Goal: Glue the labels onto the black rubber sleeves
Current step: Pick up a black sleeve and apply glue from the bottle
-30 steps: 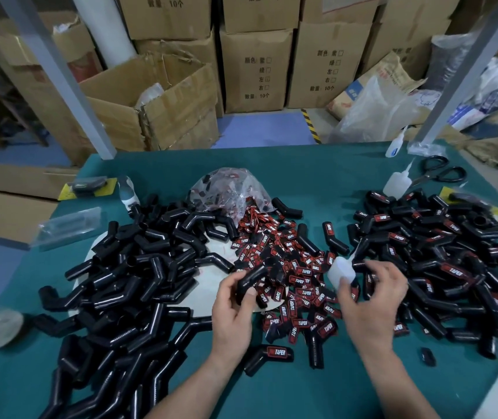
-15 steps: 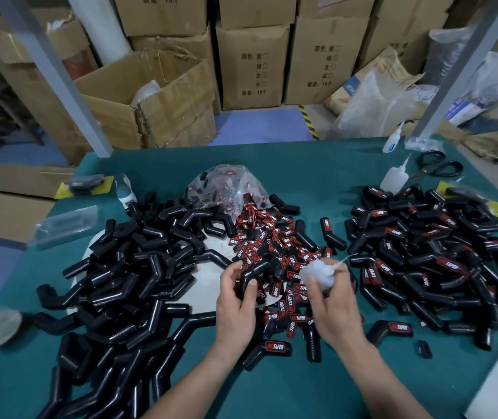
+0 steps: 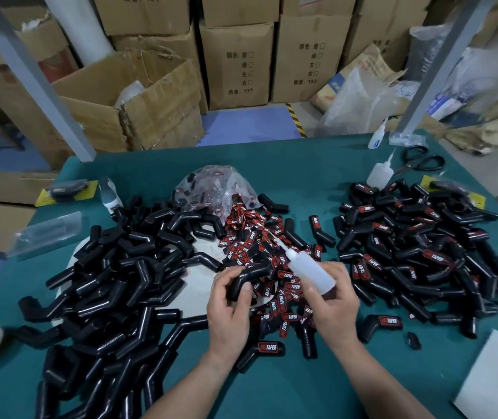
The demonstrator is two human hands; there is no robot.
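Now left hand grips sleeve; right hand grips glue bottle.

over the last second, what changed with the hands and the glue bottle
The right hand brought the glue bottle from the labelled pile toward the centre, swinging its nozzle from rightward to up-left. The left hand kept its grip on the sleeve; the rest stayed put.

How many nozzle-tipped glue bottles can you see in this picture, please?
3: first bottle gripped in the right hand over the labels; second bottle beside the scissors; third bottle at the table's far edge. Others may be hidden under piles.
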